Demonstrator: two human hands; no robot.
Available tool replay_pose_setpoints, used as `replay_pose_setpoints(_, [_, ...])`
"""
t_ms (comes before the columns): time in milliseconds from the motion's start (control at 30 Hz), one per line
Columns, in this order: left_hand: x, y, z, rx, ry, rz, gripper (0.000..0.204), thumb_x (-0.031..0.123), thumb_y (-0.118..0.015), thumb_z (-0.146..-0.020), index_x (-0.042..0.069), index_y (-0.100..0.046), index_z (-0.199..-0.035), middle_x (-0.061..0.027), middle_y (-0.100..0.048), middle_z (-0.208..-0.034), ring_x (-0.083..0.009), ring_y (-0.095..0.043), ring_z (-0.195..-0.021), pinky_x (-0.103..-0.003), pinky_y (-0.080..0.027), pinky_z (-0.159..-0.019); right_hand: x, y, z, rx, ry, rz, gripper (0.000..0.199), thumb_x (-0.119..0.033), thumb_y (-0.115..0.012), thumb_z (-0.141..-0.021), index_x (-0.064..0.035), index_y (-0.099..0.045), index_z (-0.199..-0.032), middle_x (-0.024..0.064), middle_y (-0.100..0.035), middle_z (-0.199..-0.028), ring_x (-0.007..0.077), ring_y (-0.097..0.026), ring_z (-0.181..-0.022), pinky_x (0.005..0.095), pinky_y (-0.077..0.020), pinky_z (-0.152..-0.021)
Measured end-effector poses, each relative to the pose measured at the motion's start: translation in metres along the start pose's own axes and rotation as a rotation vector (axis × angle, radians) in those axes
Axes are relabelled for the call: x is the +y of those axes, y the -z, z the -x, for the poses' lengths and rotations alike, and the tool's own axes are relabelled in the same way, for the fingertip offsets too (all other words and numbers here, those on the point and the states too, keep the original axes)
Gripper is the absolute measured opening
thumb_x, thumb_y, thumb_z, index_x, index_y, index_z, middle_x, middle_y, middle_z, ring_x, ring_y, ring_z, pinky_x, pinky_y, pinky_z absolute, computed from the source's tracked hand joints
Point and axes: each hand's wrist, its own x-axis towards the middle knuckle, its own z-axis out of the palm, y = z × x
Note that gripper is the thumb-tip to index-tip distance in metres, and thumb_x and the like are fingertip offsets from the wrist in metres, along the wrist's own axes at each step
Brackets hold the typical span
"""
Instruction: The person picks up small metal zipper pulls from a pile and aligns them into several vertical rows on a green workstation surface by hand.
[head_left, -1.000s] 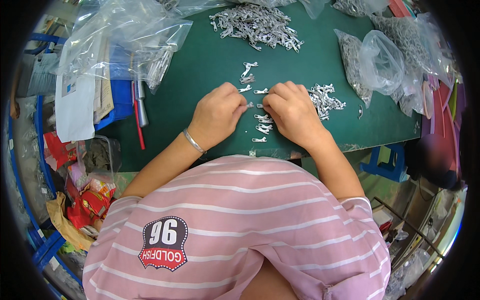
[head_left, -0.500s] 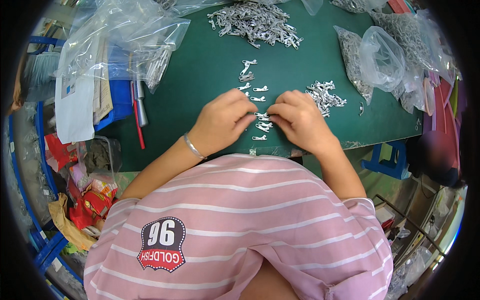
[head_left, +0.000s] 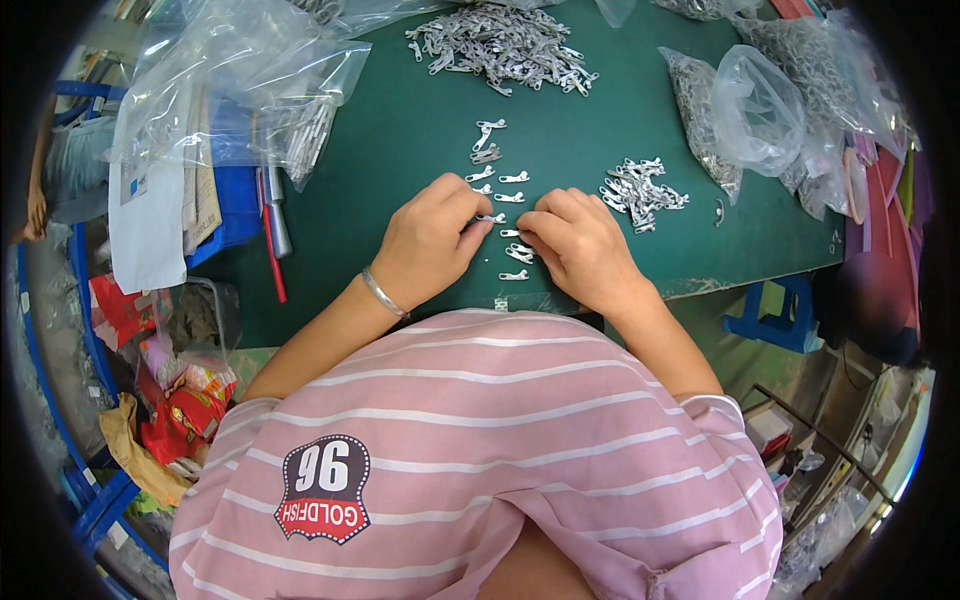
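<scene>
We see a dark green desk (head_left: 400, 140) under even, bright light — a blue stool (head_left: 775, 312) stands beside it on the right, a blue frame (head_left: 70, 300) at its left.

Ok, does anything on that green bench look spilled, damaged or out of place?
Nothing stands out. The small silver metal clips lie loosely on the green mat, the big heap sits at the far edge, and both hands, left hand and right hand, meet over one clip.
</scene>
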Motion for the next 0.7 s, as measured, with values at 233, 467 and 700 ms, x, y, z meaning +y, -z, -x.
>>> replay_pose_setpoints(233, [-0.009, 0.014, 0.003, 0.068, 0.057, 0.020, 0.011, -0.005, -0.070, -0.087, 0.001, -0.069, -0.096, -0.0080, -0.063, -0.089, -0.0166, -0.058, -0.066, -0.028, -0.047, -0.061, -0.011, -0.008, -0.014, 0.063, 0.095, -0.018, 0.012, -0.007, -0.077, -0.080, -0.0073, -0.069, -0.089, 0.0039, -0.060, -0.087, 0.0248, -0.059, -0.082, 0.0379, -0.0438, -0.071])
replay_pose_setpoints(467, [-0.004, 0.011, 0.007, 0.016, 0.034, 0.076, 0.012, -0.003, -0.071, -0.087, 0.001, -0.070, -0.097, -0.0080, -0.064, -0.092, -0.0181, -0.059, -0.069, -0.029, -0.047, -0.062, -0.008, -0.011, -0.016, 0.041, 0.091, -0.003, 0.012, -0.006, -0.074, -0.076, -0.0095, -0.069, -0.086, 0.0025, -0.058, -0.084, 0.0241, -0.058, -0.081, 0.0387, -0.0425, -0.070])
replay_pose_setpoints(700, [-0.007, 0.008, 0.009, -0.080, -0.093, -0.081, 0.012, 0.002, -0.077, -0.081, 0.004, -0.069, -0.090, -0.0093, -0.062, -0.091, -0.0283, -0.063, -0.078, -0.037, -0.052, -0.067, -0.003, -0.012, -0.019, 0.009, 0.029, 0.001, 0.016, -0.003, -0.075, -0.081, -0.0074, -0.072, -0.096, 0.0037, -0.061, -0.087, 0.0256, -0.059, -0.082, 0.0375, -0.0432, -0.071])
